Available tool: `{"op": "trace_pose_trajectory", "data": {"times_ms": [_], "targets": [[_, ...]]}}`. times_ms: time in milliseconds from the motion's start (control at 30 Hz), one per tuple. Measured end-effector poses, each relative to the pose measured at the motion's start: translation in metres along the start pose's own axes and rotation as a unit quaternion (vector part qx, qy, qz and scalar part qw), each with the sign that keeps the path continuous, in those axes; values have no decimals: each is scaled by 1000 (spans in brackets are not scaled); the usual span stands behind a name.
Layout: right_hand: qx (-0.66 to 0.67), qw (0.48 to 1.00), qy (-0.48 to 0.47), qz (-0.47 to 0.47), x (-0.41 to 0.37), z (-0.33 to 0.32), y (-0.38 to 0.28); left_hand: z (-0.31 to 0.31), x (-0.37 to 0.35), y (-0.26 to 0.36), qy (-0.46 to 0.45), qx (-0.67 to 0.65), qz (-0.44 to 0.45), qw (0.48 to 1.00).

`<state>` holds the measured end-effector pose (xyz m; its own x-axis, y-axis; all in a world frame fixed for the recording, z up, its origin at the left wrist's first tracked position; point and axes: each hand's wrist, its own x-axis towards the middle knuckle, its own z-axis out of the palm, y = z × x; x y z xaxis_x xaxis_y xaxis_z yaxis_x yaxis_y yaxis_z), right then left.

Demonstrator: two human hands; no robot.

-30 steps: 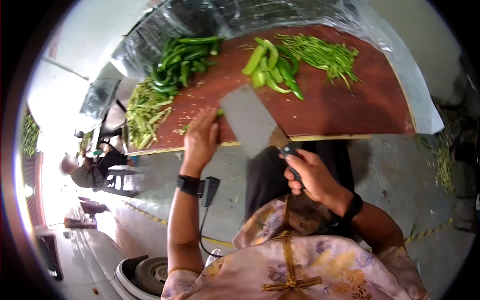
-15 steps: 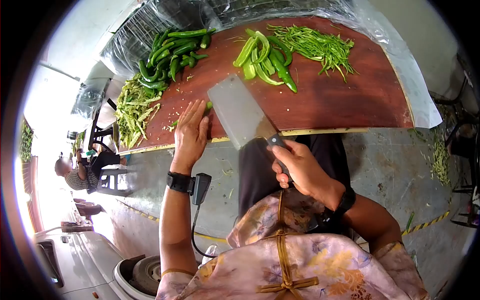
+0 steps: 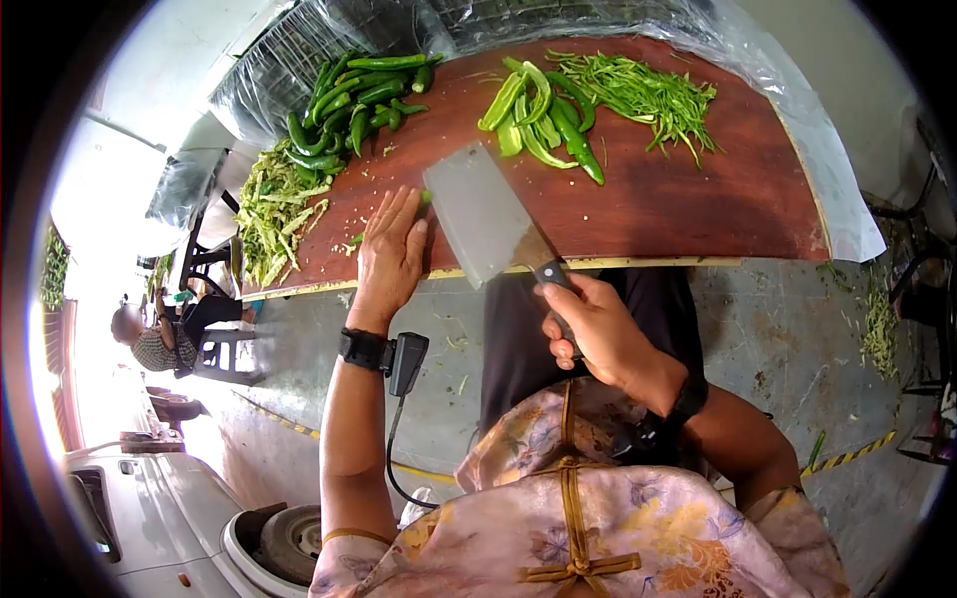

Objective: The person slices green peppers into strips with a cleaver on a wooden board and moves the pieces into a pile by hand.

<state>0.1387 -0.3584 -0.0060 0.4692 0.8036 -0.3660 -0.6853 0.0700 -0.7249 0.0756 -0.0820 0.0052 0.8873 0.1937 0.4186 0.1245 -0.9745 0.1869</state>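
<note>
My left hand point(image 3: 391, 254) lies flat, fingers stretched forward, over a green pepper point(image 3: 426, 198) on the red-brown board point(image 3: 648, 209); only small ends of the pepper show. My right hand point(image 3: 588, 324) is wrapped round the black handle of a wide cleaver point(image 3: 478, 209), whose blade lies flat-side up just right of my left fingers. Whole green peppers point(image 3: 359, 100) are heaped at the upper left, above pale green scraps point(image 3: 274, 214). Split pepper pieces point(image 3: 543, 115) rest beyond the blade, beside a pile of thin green strips point(image 3: 648, 95).
Clear plastic sheeting point(image 3: 558, 15) runs along the board's far edge. A seated person point(image 3: 164, 339) is at the far left, near a stool point(image 3: 229, 354). A white vehicle point(image 3: 169, 518) stands at the lower left. Green scraps point(image 3: 879, 329) lie on the floor at right.
The view has shifted slightly, so the board and piles sit a little further right. My left hand still lies over the pepper, and the cleaver remains beside it in my right hand.
</note>
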Motion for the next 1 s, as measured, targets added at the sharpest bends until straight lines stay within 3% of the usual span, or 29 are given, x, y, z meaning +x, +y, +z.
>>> {"op": "trace_pose_trajectory", "data": {"times_ms": [300, 733, 800, 900, 1000], "targets": [[8, 1000, -5, 20, 16, 13, 1, 1, -1, -3, 4, -21, 4, 1000], [-9, 999, 2, -31, 32, 37, 20, -1, 3, -8, 9, -24, 15, 1000], [2, 1000, -2, -28, 36, 36, 23, -5, -1, -15, 16, -104, -11, 994], [8, 1000, -5, -25, 37, 35, 24, -13, -16, -32, 2, 1, -36, 999], [-19, 1000, -5, -25, 36, 34, 23, -12, -30, -36, 5, -17, -49, 999]]}}
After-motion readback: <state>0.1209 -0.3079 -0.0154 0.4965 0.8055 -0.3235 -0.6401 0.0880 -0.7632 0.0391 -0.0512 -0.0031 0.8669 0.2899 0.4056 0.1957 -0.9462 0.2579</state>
